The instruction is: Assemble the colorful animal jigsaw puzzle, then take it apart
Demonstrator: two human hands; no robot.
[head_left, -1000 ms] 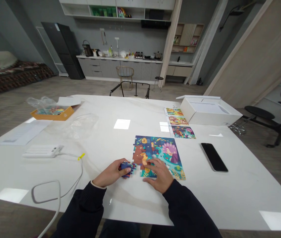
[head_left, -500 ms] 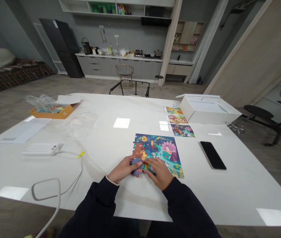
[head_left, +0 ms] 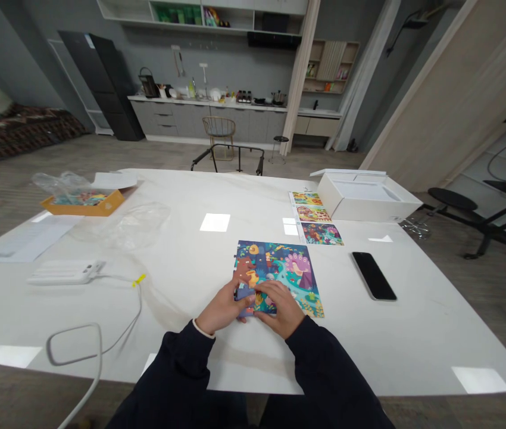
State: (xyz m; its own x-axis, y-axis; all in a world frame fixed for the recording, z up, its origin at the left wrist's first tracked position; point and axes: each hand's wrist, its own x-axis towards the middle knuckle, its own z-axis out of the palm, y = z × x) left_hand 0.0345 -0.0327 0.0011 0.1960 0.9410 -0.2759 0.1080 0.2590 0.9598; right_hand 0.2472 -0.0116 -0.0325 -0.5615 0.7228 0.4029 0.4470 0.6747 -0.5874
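Note:
A colourful jigsaw puzzle (head_left: 297,266) with a bear, a peacock and a stream lies on the white table. At its lower left corner, my left hand (head_left: 221,307) grips a purple-blue puzzle piece (head_left: 244,293) between thumb and fingers, overlapping the puzzle's edge. Whether the piece is locked into its neighbours I cannot tell. From the other side, my right hand (head_left: 282,310) bends over the puzzle's lower left part, its thumb and fingers closed on the puzzle beside that piece. Both hands partly cover that corner.
Picture sheets (head_left: 319,233) lie before a white box (head_left: 364,199) at the back right. A phone (head_left: 373,275) is at right. On the left are an orange tray (head_left: 86,205) of pieces, clear plastic (head_left: 141,225), paper (head_left: 32,238) and a white power bank (head_left: 65,273) with a cable.
The camera view has turned slightly, so the whole scene sits a little further left. Both hands keep nearly the same place at the puzzle's corner, with small finger shifts.

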